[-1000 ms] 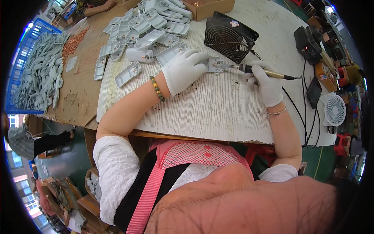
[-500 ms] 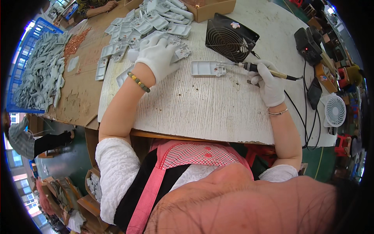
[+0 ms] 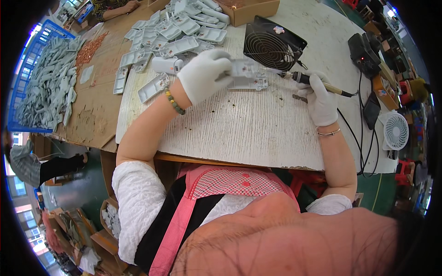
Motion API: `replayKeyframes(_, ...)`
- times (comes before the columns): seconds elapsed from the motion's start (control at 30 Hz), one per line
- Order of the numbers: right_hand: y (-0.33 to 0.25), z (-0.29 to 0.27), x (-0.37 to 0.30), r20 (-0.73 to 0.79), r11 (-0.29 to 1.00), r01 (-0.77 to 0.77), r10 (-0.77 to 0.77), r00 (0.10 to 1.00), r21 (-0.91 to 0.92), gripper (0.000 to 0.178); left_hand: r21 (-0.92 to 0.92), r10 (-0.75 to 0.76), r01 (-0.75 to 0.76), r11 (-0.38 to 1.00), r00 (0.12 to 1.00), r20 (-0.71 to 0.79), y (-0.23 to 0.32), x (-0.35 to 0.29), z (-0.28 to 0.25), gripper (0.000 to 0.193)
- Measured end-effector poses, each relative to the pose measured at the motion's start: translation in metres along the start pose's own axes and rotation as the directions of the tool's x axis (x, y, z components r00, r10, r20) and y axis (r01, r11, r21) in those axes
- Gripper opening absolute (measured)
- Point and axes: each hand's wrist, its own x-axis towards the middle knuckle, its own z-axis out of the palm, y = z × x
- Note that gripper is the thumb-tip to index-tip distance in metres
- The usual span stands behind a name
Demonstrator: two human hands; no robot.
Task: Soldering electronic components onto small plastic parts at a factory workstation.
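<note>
My gloved left hand (image 3: 206, 77) pinches a light grey plastic casing (image 3: 241, 67), slightly blurred. That piece is over a second open grey casing (image 3: 246, 83) lying on the table; whether they touch I cannot tell. In my gloved right hand (image 3: 321, 102) is a soldering iron (image 3: 302, 78), its tip pointing left toward the casings. A small dark strip (image 3: 299, 98) shows by the fingers of that hand; what it is cannot be made out. Left of my left hand lie a closed white casing (image 3: 166, 65) and another open casing (image 3: 153, 88).
Behind is a heap of grey casings (image 3: 182, 27) beside a cardboard box (image 3: 253, 13). A black fan (image 3: 271, 46) stands beyond the iron. A black soldering station (image 3: 363, 53) and cables are at right, near a white fan (image 3: 395, 130). A blue crate (image 3: 27, 122) holds grey parts.
My left hand has moved right from the heap with a grey casing, bringing it over the one on the table. The right hand with the soldering iron has barely moved.
</note>
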Motion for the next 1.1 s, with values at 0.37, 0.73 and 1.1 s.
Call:
replayKeyframes(0.37, -0.004, 0.005, -0.003, -0.004, 0.976, -0.119, 0.12, 0.993, -0.181, 0.018, -0.009, 0.036, -0.035, 0.999, 0.997, 0.072, 0.012, -0.001, 0.013, 0.01)
replayKeyframes(0.73, -0.004, 0.005, -0.004, 0.019, 0.976, -0.098, 0.103, 0.994, -0.194, 0.019, 0.029, 0.043, -0.046, 0.999, 0.996, 0.077, 0.013, -0.001, 0.014, 0.011)
replayKeyframes(1.1, -0.006, 0.008, -0.005, 0.031, 0.965, -0.092, 0.103, 0.994, -0.246, 0.019, 0.053, 0.058, -0.062, 0.997, 0.995, 0.08, 0.014, -0.001, 0.013, 0.011)
